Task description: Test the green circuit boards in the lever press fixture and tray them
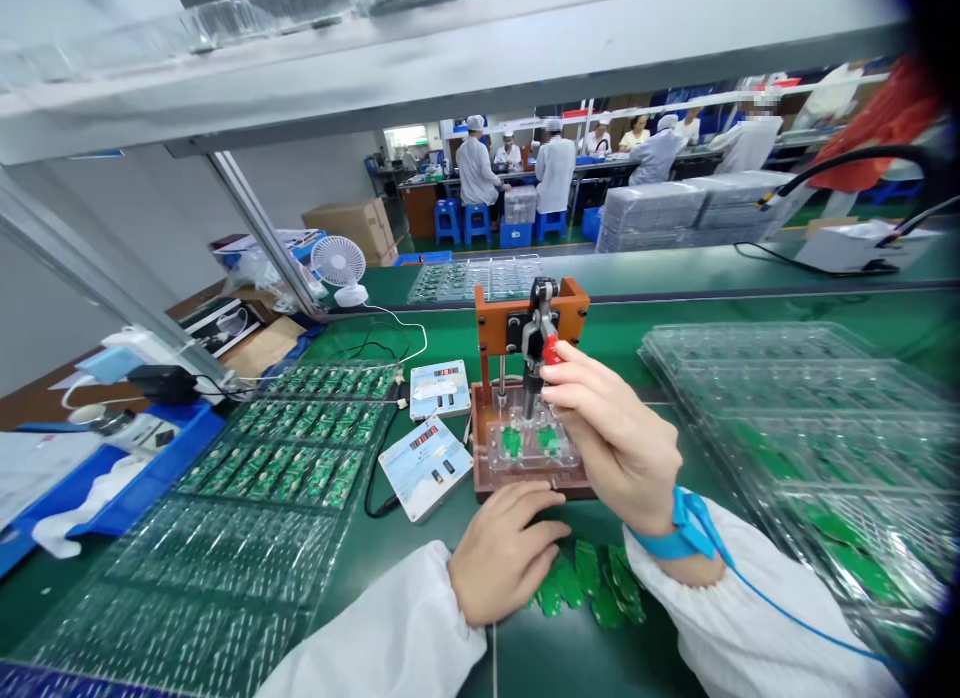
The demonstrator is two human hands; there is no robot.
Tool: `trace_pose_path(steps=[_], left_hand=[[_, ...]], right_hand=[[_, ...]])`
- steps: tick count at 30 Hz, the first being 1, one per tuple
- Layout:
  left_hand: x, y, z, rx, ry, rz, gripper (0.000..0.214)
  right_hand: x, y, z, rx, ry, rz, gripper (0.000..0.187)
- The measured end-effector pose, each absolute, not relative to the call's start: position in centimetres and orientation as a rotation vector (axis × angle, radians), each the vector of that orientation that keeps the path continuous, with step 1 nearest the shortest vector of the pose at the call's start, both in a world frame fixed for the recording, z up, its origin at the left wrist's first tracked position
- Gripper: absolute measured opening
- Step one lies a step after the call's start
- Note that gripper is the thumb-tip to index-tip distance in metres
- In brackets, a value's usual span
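A brown test fixture with a toggle clamp (534, 328) stands in the middle of the bench. My right hand (615, 433), with a blue wrist strap, has its fingers wrapped around the clamp's red lever handle (551, 351). Beneath the clamp, a clear plate (529, 445) covers small green circuit boards (512, 440). My left hand (510, 550) lies at the fixture's front edge, fingers stretched out and slightly apart, holding nothing visible. Loose green circuit boards (589, 578) lie in a pile between my hands, partly beside the left fingers.
Two meter boxes (426, 466) with red digits sit left of the fixture. A clear tray of circuit boards (292, 443) fills the left side. Stacked clear trays (787, 418) lie at right. A white fan (339, 265) stands behind. Several people work in the background.
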State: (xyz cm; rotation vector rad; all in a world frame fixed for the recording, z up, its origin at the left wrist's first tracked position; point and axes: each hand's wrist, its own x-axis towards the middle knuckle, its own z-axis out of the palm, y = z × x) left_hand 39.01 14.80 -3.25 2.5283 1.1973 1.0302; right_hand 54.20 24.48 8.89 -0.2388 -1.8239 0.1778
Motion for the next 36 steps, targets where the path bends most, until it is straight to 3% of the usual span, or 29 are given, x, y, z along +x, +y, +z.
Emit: trace_pose_path(steps=[7, 12, 22, 25, 27, 29, 31, 32, 36], left_hand=[[39.1, 14.9, -3.5, 2.507, 1.195, 1.061, 0.019], [39.3, 15.0, -3.6, 2.429, 1.167, 1.156, 0.002], [38.7, 14.8, -2.1, 2.300, 1.058, 1.396, 0.024], [36.4, 15.4, -0.7, 2.370, 1.210, 1.457, 0.027], [33.7, 16.4, 0.4, 2.375, 1.534, 1.312, 0.035], [30.6, 18.0, 1.5, 2.288, 2.005, 0.824, 0.036], [27.8, 19.7, 2.3, 2.230, 2.118, 0.558, 0.017], [26.7, 20.5, 2.6, 2.211, 2.137, 0.440, 0.023], [24.7, 22.8, 2.8, 2.159, 2.035, 0.024, 0.089]], right_hand=[[53.3, 24.4, 7.6, -0.229, -1.748, 0.295, 0.062], [53.0, 24.4, 6.9, -0.239, -1.683, 0.410, 0.069], [53.1, 24.6, 6.9, -0.204, -1.725, 0.366, 0.070], [53.2, 24.7, 7.1, -0.165, -1.732, 0.379, 0.069], [53.3, 24.7, 7.2, -0.149, -1.730, 0.376, 0.069], [53.3, 24.7, 7.3, -0.144, -1.717, 0.375, 0.069], [53.3, 24.8, 7.4, -0.142, -1.711, 0.383, 0.068], [53.3, 24.8, 7.4, -0.141, -1.711, 0.386, 0.067], [53.3, 24.8, 7.5, -0.140, -1.712, 0.384, 0.066]])
